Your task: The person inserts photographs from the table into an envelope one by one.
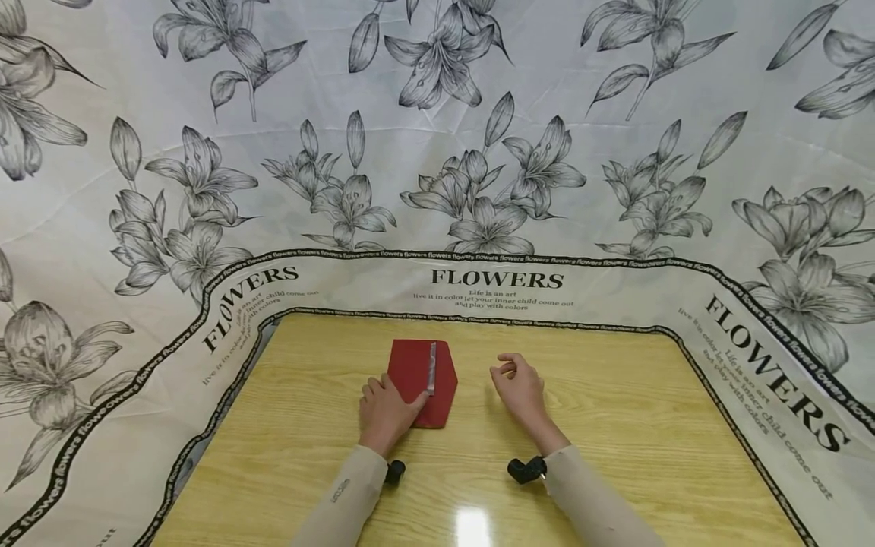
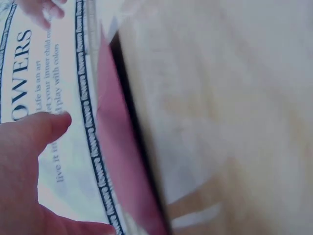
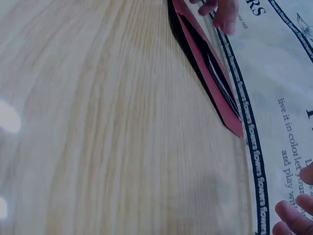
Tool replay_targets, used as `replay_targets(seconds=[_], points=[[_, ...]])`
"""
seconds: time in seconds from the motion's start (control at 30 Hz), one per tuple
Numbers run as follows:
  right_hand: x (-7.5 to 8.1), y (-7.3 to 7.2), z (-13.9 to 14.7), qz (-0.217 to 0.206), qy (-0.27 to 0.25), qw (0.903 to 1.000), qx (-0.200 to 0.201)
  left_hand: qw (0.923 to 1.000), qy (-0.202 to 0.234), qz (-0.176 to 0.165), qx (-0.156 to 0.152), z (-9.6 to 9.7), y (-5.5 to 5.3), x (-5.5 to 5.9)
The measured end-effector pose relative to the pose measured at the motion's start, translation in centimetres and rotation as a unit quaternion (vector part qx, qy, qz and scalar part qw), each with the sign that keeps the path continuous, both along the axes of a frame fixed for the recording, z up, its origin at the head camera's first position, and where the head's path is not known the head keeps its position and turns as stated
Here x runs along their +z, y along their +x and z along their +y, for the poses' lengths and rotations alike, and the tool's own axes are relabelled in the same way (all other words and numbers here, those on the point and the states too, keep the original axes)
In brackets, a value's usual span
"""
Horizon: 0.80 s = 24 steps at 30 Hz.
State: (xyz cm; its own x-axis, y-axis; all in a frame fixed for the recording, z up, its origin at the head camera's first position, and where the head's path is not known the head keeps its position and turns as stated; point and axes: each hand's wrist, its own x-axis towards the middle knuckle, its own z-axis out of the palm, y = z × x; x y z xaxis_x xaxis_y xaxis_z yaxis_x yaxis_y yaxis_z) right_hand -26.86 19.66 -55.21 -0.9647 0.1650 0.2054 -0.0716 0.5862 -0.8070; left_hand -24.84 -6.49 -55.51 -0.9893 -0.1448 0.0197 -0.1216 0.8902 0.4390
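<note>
A red envelope-like paper piece (image 1: 408, 366) with a pointed right side lies on the wooden table (image 1: 615, 425). Along it runs a narrow silvery strip (image 1: 431, 368). My left hand (image 1: 386, 412) is over the lower left part of the envelope, fingers spread, the thumb tip beside the strip's lower end. To the right, apart from the envelope, my right hand (image 1: 521, 389) hovers with loosely bent fingers and nothing in them. Seen edge-on in the right wrist view, the red paper (image 3: 210, 68) shows a gap between its layers.
A white cloth printed with black flowers and lettering (image 1: 497, 279) walls in the table at the back and both sides. Dark wrist cameras (image 1: 526, 470) sit at both sleeve cuffs. A bright reflection lies near the table's front.
</note>
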Motion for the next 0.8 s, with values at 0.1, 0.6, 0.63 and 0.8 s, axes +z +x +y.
replay_targets(seconds=[0.1, 0.6, 0.63, 0.8], points=[[0.5, 0.0, 1.4, -0.009, 0.016, 0.9998, 0.006, 0.9993, 0.002, 0.033, -0.016, -0.9, -0.5, 0.5], [2.8, 1.8, 9.4, 0.037, 0.247, 0.9665, 0.058, 0.9755, -0.061, 0.087, -0.193, -8.0, -3.7, 3.4], [2.7, 1.9, 9.7, 0.033, 0.253, 0.9649, 0.060, 0.9750, -0.066, 0.082, -0.196, -8.3, -3.7, 3.4], [2.3, 2.2, 10.5, 0.008, 0.265, 0.9617, 0.069, 0.9763, -0.062, 0.056, -0.200, -9.0, -3.4, 3.4]])
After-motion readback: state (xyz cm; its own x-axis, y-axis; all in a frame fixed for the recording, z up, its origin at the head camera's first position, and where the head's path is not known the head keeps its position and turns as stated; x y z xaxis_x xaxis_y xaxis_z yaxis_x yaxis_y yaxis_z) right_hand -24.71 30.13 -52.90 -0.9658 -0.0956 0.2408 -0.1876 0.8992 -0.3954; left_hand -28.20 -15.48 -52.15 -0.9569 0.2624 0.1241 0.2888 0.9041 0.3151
